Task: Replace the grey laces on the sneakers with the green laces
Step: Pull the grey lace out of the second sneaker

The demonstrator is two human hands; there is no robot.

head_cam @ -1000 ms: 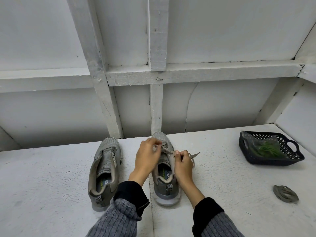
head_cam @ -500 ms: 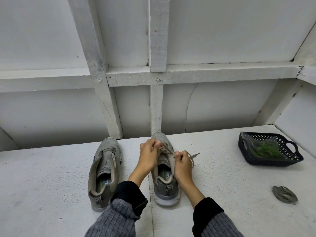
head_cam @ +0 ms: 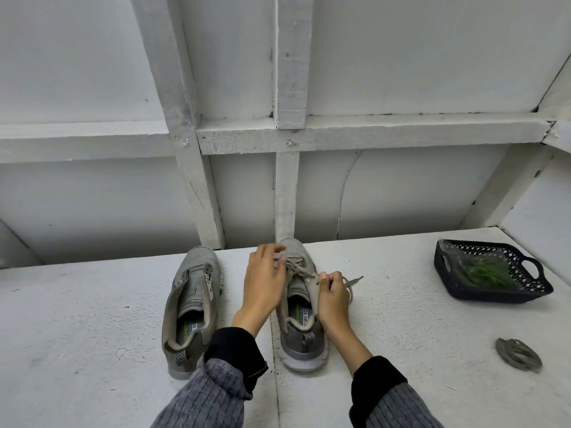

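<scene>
Two grey sneakers stand side by side on the white surface, toes pointing away from me. The left sneaker (head_cam: 191, 304) has no lace in it. The right sneaker (head_cam: 298, 307) has a grey lace (head_cam: 298, 268) across its upper eyelets, and a loose end (head_cam: 355, 279) trails off to the right. My left hand (head_cam: 262, 282) is over the lacing, blurred, its fingertips pinching a lace strand. My right hand (head_cam: 333, 299) grips the shoe's right eyelet flap, thumb on top. The green laces (head_cam: 485, 273) lie bagged in a black basket (head_cam: 445, 273).
A coiled grey lace (head_cam: 519, 355) lies loose on the surface at the right, in front of the basket. A white wall with wooden beams (head_cam: 287, 186) rises directly behind the shoes. A side wall closes in at the far right.
My left hand has moved up and away along the lacing, drawing a strand with it. The right hand has kept its hold on the shoe's right side.
</scene>
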